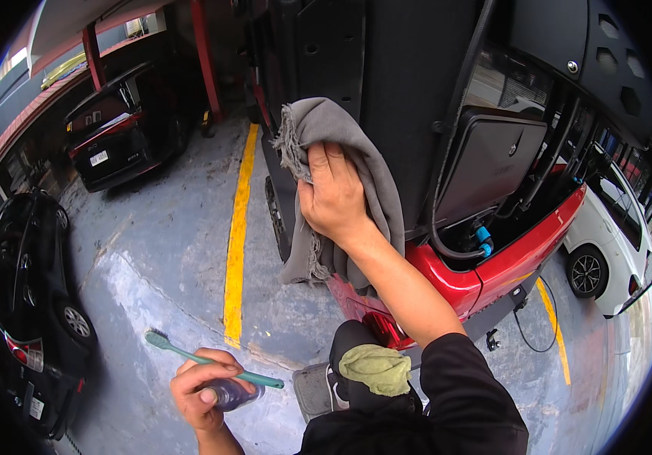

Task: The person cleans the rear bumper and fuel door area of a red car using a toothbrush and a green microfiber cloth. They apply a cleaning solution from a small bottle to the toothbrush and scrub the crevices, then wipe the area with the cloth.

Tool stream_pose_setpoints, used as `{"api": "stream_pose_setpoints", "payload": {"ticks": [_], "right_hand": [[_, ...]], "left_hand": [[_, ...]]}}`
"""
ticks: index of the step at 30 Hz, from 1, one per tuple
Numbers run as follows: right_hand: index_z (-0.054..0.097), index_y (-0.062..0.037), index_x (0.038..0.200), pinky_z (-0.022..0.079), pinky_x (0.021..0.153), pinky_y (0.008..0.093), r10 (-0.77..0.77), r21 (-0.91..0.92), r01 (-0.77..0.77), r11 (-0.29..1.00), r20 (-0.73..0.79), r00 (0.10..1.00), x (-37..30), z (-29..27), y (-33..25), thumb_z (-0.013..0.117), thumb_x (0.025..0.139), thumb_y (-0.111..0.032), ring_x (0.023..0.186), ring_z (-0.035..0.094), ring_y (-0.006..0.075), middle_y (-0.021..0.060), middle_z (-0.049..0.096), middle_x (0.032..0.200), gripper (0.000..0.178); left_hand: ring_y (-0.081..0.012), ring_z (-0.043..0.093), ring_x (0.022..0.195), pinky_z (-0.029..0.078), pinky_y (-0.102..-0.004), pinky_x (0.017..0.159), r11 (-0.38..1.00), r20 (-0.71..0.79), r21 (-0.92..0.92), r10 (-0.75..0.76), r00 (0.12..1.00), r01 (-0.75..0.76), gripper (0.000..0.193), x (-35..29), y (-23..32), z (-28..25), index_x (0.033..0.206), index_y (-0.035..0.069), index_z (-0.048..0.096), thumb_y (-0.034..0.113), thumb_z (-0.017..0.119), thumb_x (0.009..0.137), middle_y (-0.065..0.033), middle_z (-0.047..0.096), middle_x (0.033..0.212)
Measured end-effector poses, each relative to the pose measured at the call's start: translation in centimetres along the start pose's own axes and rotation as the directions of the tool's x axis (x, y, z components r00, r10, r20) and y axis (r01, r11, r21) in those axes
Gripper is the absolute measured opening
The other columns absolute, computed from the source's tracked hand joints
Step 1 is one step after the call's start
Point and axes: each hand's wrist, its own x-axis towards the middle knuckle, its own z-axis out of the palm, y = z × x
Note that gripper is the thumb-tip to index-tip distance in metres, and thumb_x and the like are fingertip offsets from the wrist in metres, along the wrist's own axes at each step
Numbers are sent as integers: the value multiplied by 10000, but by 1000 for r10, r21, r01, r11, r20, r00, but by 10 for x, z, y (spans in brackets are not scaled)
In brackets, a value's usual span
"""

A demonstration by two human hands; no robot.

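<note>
My right hand (332, 196) presses a grey cloth (377, 182) with frayed edges against a tall black panel (402, 91) at the rear of a red vehicle (443, 269). Its fingers are partly tucked into the folds. Low on the left, my left hand (199, 388) is closed around a small clear bottle (233, 396) with a purplish tint. The same hand also grips a green toothbrush-like brush (182, 352), its dark bristles pointing to the far left. A yellow-green cloth (377, 370) lies over my leg.
Black cars stand at left, one near (26, 296) and one farther back (125, 125). At right is a white car (610, 243). A dark case (496, 163) and blue fitting (484, 239) sit on the red vehicle. A yellow line (239, 235) marks the grey floor.
</note>
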Motion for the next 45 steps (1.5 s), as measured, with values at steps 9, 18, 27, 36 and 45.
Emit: {"api": "stream_pose_setpoints", "payload": {"ticks": [9,18,27,36,45], "right_hand": [[532,90,1351,508,968,478,-95,-37,91,995,-159,983,79,-2,12,613,801,-60,1063,607,492,337,572,1270,575],[524,68,1357,486,969,492,-1,-44,-6,999,-166,986,56,12,3,677,809,-117,1080,583,495,339,549,1280,599],[591,56,1275,502,1031,443,52,202,-92,975,196,979,-110,-43,11,599,709,108,1167,627,403,246,628,1244,568],[549,40,1324,496,1030,403,64,387,27,922,-218,974,-34,-152,9,687,785,-9,1153,642,379,211,636,1234,558],[525,-21,1306,459,1034,413,831,116,-899,423,345,436,-160,-146,-33,524,1038,-448,1172,600,278,125,615,1239,504]], "left_hand": [[-309,680,562,561,-363,573,999,49,-8,51,997,-51,528,-3,-8,-14,959,-120,672,400,577,957,-254,606,854],[-284,682,634,551,-365,657,1000,-12,28,3,1000,-2,569,-2,7,1,925,-100,718,458,602,920,-246,671,772],[-289,679,591,553,-365,628,989,75,73,125,989,-130,530,-17,28,-7,968,-118,685,395,550,953,-271,642,842],[-304,623,505,548,-341,499,976,216,-29,215,952,-214,465,-20,24,-12,1126,-149,565,277,462,971,-273,513,942],[-309,627,511,550,-344,514,968,298,19,235,925,-252,469,-10,13,-6,1142,-145,561,284,440,994,-277,509,940]]}}
